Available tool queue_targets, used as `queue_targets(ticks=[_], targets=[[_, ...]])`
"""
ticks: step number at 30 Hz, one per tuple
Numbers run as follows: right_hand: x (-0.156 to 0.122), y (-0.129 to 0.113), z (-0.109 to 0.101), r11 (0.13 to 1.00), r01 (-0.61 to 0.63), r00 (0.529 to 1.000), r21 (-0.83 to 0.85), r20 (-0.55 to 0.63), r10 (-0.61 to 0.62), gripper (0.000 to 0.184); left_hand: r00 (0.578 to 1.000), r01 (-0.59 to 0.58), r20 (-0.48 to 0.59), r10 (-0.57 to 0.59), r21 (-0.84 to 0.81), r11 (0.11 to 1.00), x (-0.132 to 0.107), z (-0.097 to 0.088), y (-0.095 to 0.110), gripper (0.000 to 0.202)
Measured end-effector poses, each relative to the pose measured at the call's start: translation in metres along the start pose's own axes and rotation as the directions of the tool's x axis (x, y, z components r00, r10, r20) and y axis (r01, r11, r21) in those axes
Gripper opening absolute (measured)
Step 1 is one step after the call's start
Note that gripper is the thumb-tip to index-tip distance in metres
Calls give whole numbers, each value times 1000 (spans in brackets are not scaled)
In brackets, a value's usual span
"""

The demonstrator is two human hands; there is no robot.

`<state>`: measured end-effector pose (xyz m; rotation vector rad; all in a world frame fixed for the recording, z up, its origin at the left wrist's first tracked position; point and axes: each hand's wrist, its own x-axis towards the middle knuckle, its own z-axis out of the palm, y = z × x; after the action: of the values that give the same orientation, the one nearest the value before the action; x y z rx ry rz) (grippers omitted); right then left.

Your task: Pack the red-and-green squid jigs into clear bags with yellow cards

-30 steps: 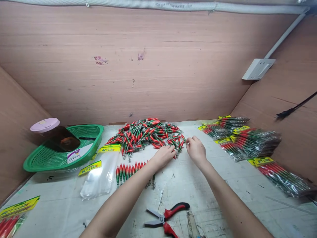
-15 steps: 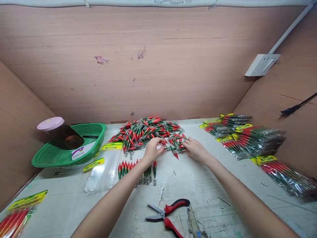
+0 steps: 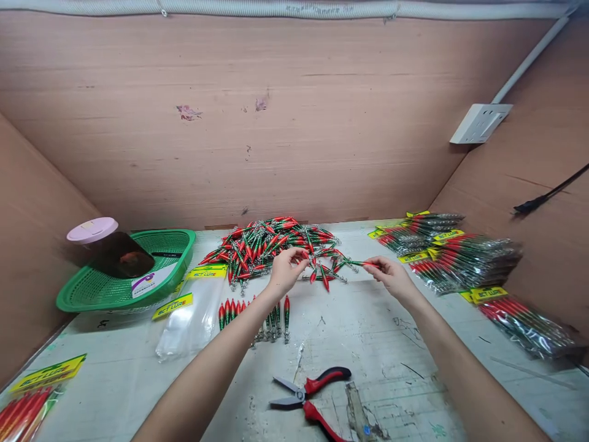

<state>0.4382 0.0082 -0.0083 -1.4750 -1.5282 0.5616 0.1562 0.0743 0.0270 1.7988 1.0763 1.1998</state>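
My right hand (image 3: 391, 277) is closed on the red end of a squid-jig fishing lure (image 3: 356, 263), whose green body points left towards a few loose lures (image 3: 326, 281). My left hand (image 3: 286, 271) is pinched at the front right of a heaped pile of red and green lures (image 3: 262, 242), with a red lure end showing at its fingertips. Below the left wrist, a row of lures (image 3: 286, 319) lies side by side, red ends away from me; my left forearm hides part of it.
Red-handled pliers (image 3: 301, 394) lie open in front. To the left are clear header bags (image 3: 193, 319), a green basket (image 3: 69, 298) holding a dark lidded container (image 3: 122, 255), and a filled lure packet (image 3: 32, 408). Packed lures (image 3: 464, 261) are stacked at right, below a wall socket (image 3: 481, 123).
My right hand has moved right, drawing a lure out from the loose ones. My left hand has shifted only slightly beside the pile. The view has turned a little.
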Motion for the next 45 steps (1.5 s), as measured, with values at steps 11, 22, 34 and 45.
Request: queue_targets(ticks=[11,22,34,45], targets=[[-6,17,-31,871,-95,870,482,-386,308,17,995,102,36,-96,-277,955,-11,17,19,19],[-37,-53,6,811,-180,945,557,-129,299,42,954,195,261,-148,-162,967,-45,17,6,10],[-62,-98,59,631,-459,888,625,325,325,39,780,546,524,-342,-304,781,-66,-4,22,34],[-69,-127,66,545,-536,840,645,476,262,30,692,682,627,-357,-407,608,-84,-22,44,37]])
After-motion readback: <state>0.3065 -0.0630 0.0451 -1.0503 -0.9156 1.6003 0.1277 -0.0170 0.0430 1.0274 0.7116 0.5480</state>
